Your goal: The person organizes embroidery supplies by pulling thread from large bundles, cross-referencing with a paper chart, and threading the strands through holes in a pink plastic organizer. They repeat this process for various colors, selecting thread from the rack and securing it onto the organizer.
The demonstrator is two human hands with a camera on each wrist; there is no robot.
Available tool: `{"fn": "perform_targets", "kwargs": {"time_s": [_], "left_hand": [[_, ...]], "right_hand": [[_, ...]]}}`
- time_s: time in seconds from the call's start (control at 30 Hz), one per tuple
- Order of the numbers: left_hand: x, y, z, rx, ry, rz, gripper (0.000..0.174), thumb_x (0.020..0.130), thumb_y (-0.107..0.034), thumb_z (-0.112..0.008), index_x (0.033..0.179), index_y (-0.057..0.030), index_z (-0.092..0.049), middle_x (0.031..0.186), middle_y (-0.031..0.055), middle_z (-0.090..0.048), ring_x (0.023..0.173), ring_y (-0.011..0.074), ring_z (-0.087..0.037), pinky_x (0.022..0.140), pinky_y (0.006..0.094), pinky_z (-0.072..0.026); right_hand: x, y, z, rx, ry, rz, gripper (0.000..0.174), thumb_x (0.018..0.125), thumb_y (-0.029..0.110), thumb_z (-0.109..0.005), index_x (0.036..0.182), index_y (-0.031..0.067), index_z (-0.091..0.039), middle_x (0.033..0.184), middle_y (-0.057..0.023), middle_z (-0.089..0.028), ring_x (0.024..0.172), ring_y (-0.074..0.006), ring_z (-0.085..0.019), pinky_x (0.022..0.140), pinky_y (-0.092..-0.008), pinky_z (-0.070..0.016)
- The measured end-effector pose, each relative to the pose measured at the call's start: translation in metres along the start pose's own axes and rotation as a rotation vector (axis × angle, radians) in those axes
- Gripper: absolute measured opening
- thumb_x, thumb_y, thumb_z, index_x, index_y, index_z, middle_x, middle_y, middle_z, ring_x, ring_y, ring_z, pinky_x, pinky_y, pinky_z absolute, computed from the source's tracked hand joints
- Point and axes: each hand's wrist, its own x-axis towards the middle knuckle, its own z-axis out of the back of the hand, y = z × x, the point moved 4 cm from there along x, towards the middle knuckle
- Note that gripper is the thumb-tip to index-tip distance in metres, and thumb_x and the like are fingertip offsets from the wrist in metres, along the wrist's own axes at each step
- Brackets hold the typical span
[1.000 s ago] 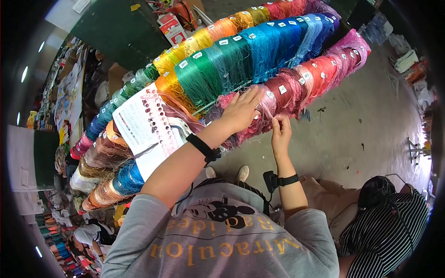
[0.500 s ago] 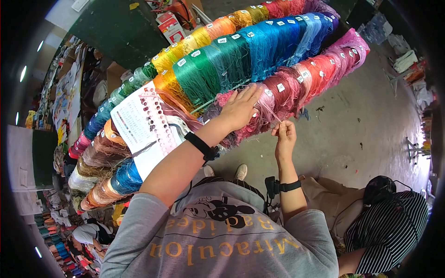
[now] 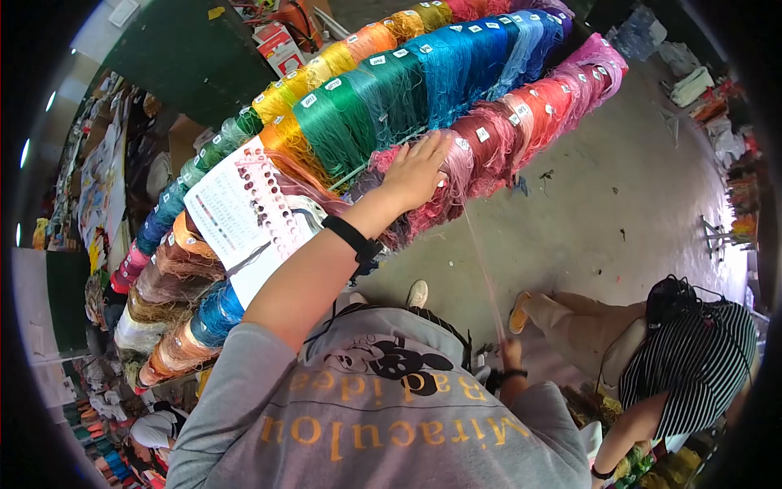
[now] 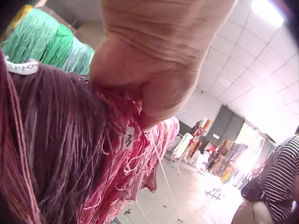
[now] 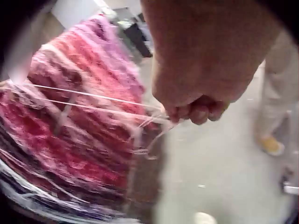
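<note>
Right hand (image 3: 511,352) lower, thread (image 3: 480,261) outstretched

A thin pale-pink thread (image 3: 480,261) stretches taut and straight, slanting down from a fuzzy pink skein (image 3: 456,169) that hangs draped between maroon and red skeins (image 3: 498,138).

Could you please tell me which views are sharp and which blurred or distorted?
Head view: sharp, fisheye-bent, dark corners. Left wrist view: left hand looms close, ceiling light glares. Right wrist view: motion-blurred; right hand and pink thread soft.
</note>
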Motion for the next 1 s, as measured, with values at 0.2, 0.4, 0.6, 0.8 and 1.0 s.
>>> {"fn": "perform_targets", "kwargs": {"time_s": [0.2, 0.4, 0.6, 0.8, 1.0], "left_hand": [[-0.003, 0.003, 0.006, -0.103, -0.023, -0.021, 0.067, 0.09, -0.021, -0.054, 0.147, -0.0137, -0.02, 0.152, 0.0152, -0.019, 0.141, 0.0279, -0.019, 0.113, 0.0468, -0.0177], [-0.051, -0.039, 0.018, -0.445, -0.148, -0.416, 0.062, 0.083, -0.006, -0.056, 0.14, -0.0071, -0.034, 0.138, 0.0196, -0.039, 0.119, 0.034, -0.046, 0.099, 0.0389, -0.0388], [-0.155, -0.049, 0.023, -1.248, 0.758, -0.219, 0.052, 0.088, -0.006, -0.051, 0.138, -0.0035, -0.036, 0.114, 0.0129, -0.056, 0.088, 0.0161, -0.062, 0.073, 0.0275, -0.0502], [-0.235, 0.001, 0.062, -1.133, 0.646, -0.06, 0.031, 0.098, -0.02, -0.044, 0.118, -0.003, -0.06, 0.084, 0.0053, -0.059, 0.064, 0.0084, -0.056, 0.064, 0.0244, -0.0459], [-0.298, 0.056, 0.097, -1.156, 0.057, 0.061, 0.037, 0.095, -0.008, -0.048, 0.131, -0.0033, -0.049, 0.115, 0.0096, -0.056, 0.069, 0.0112, -0.06, 0.066, 0.0246, -0.049]], "right_hand": [[-0.165, -0.149, -0.004, -0.323, 0.348, -0.428, 0.029, 0.081, 0.029, -0.057, 0.085, 0.0022, -0.068, 0.073, -0.0188, -0.065, 0.068, -0.0357, -0.063, 0.063, -0.0438, -0.0497], [-0.047, 0.149, 0.06, 0.102, -0.252, 0.276, 0.028, 0.085, 0.026, -0.059, 0.077, -0.0006, -0.056, 0.059, -0.0124, -0.058, 0.047, -0.0236, -0.054, 0.049, -0.0382, -0.045], [-0.118, 0.502, 0.181, 0.623, 0.27, 0.714, 0.01, 0.097, 0.01, -0.048, 0.097, 0.0005, -0.051, 0.07, -0.0045, -0.057, 0.056, -0.0102, -0.053, 0.051, -0.0241, -0.0452], [-0.14, 0.58, 0.243, 1.35, 0.478, 0.97, 0.013, 0.096, 0.019, -0.052, 0.091, 0.0072, -0.049, 0.092, -0.0057, -0.052, 0.078, -0.0135, -0.047, 0.072, -0.0264, -0.0386], [-0.148, 0.632, 0.193, 1.472, 0.555, 0.918, 0.007, 0.095, 0.013, -0.051, 0.095, 0.0064, -0.053, 0.068, 0.0033, -0.046, 0.055, -0.0065, -0.038, 0.053, -0.0201, -0.0317]]}}
